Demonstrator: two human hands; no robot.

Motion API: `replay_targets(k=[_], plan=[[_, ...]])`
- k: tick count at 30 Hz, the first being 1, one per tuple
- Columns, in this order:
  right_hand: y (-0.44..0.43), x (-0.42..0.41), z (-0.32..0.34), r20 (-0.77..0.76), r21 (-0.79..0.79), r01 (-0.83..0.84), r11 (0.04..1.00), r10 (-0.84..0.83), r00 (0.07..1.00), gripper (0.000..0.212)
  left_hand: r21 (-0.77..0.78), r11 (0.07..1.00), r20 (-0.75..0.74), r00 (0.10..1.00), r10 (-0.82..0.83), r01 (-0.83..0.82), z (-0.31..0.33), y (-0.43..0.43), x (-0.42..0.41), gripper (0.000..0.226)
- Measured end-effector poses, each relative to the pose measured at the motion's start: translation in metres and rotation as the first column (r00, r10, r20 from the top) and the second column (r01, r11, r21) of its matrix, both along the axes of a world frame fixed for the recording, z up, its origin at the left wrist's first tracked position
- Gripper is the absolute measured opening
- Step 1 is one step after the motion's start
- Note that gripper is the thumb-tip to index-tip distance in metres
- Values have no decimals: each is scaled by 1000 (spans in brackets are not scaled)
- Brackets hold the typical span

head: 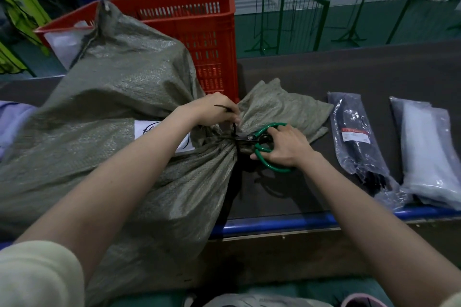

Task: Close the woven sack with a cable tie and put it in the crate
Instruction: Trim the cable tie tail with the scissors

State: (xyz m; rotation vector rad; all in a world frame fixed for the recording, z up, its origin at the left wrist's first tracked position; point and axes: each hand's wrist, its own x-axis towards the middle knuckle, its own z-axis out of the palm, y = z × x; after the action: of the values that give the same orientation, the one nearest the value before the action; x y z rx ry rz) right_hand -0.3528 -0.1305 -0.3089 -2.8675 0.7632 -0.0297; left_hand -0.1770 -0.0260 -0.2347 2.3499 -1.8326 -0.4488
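Note:
A full grey-green woven sack (119, 112) lies on the dark table, its gathered neck pointing right. A black cable tie (235, 129) is cinched around that neck. My left hand (213, 109) pinches the tie's loose tail and holds it up. My right hand (284, 147) grips green-handled scissors (264, 147), whose blades sit at the tie beside the neck. The red slatted crate (199, 32) stands behind the sack at the back of the table, with a tied sack and a white bag inside it.
Two clear packets lie to the right: one of black cable ties (356, 137), one of white ties (429, 154). A blue rail (287, 223) edges the table's near side. Green wire racks (294, 10) stand on the floor beyond.

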Motion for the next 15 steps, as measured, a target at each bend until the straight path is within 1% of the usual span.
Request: replay_targets(k=[3, 7, 9, 12, 13, 15], plan=[[2, 2, -1, 19, 29, 14, 999, -14, 1000, 78, 7, 1000, -39, 999, 21, -20, -1, 0, 0, 32], [3, 4, -3, 37, 86, 25, 996, -28, 999, 77, 7, 1000, -1, 1000, -10, 10, -2, 0, -2, 22], [3, 4, -1, 52, 35, 13, 999, -15, 999, 76, 2, 1000, 16, 1000, -18, 18, -4, 0, -2, 24], [1, 4, 3, 36, -58, -11, 998, 13, 999, 76, -22, 1000, -21, 1000, -3, 2, -6, 0, 0, 27], [1, 3, 2, 30, -62, -8, 998, 10, 1000, 77, -28, 1000, -27, 1000, 2, -3, -6, 0, 0, 30], [2, 4, -1, 31, -22, 12, 1000, -11, 999, 78, -31, 1000, -28, 1000, 0, -1, -5, 0, 0, 27]])
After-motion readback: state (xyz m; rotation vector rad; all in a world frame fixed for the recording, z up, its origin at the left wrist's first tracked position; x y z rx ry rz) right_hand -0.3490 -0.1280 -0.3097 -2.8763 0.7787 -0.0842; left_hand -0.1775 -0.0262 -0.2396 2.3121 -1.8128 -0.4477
